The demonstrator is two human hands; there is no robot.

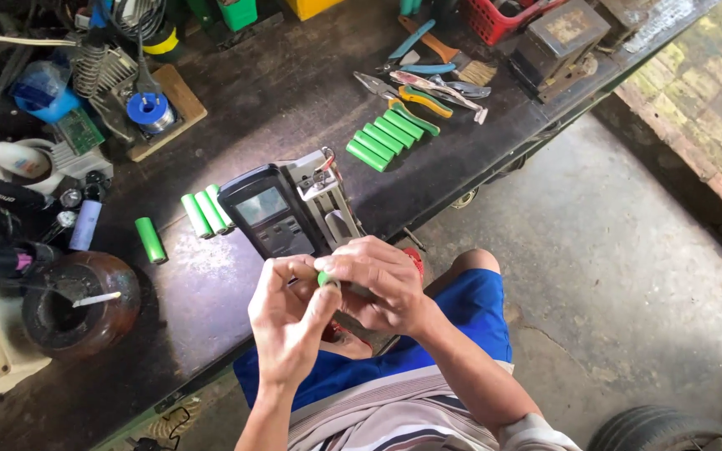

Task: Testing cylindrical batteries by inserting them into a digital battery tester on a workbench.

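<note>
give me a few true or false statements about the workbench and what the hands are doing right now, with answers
1. Both the left hand and right hand hold one green cylindrical battery cell. True.
2. Three green cells lie together left of the grey handheld meter. True.
3. The row of green cells near the pliers holds two. False: it holds about five.
4. The blue solder spool lies on the concrete floor. False: it sits on a wooden board on the bench.

Meter (267, 215) just above the grip; three green cells (205, 212) upper left; pliers (407, 96) far upper right.
</note>
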